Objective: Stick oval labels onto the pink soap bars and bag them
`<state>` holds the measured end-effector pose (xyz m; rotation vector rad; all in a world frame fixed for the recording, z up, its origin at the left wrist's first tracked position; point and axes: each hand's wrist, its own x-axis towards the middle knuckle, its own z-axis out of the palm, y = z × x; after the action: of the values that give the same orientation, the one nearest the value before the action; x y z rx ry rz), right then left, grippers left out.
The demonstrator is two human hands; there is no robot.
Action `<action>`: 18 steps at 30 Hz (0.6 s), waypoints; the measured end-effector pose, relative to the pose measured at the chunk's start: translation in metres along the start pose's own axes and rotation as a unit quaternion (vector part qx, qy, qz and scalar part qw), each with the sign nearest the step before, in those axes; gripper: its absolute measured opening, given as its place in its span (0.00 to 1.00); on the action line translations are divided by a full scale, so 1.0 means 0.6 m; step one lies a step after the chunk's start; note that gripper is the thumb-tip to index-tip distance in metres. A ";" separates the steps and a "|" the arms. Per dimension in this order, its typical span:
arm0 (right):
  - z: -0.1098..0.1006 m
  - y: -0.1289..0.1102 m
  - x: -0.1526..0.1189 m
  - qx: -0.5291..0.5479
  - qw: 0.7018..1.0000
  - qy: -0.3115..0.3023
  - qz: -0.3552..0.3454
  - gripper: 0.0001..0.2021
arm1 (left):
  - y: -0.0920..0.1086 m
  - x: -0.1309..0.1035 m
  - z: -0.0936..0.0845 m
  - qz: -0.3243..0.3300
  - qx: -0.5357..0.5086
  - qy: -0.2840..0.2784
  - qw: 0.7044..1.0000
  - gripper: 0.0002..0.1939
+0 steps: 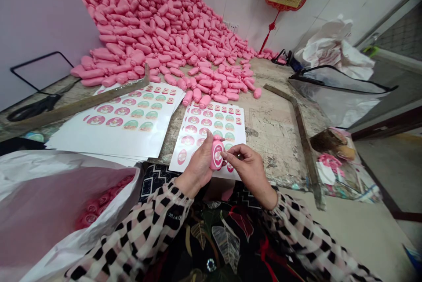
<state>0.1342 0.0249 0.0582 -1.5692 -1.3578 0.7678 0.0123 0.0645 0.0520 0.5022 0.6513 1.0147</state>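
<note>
My left hand (198,162) is closed round a small pink bottle (216,155), held upright above the table's front edge. An oval pink-and-white label shows on the bottle's front. The thumb and forefinger of my right hand (248,165) are pinched at the right edge of that label, against the bottle; whether they grip the label or press on it I cannot tell. Beneath both hands lies a sticker sheet (184,120) with rows of pink and green labels, partly covered by my hands.
A big heap of pink bottles (158,27) covers the back. More sticker sheets (99,134) lie at left under a wooden strip (75,104), beside black scissors (42,106). A white sack (125,194) with labelled bottles stands front left. Another wooden strip (301,128) bounds the right.
</note>
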 end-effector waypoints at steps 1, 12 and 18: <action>0.000 0.001 0.000 0.006 1.000 -0.002 0.000 0.13 | 0.000 -0.001 0.000 0.000 0.002 -0.001 1.000 0.27; -0.030 0.010 0.002 -0.164 0.983 -0.014 -0.075 0.10 | 0.045 -0.026 -0.028 -0.139 0.171 -0.172 0.960 0.29; -0.036 0.007 0.019 0.056 0.995 -0.045 0.065 0.15 | 0.050 -0.040 -0.028 -0.154 0.124 -0.178 0.964 0.30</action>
<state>0.1574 0.0312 0.0645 -1.5619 -1.2625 0.9869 -0.0266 0.0580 0.0661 0.7576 0.5143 0.5320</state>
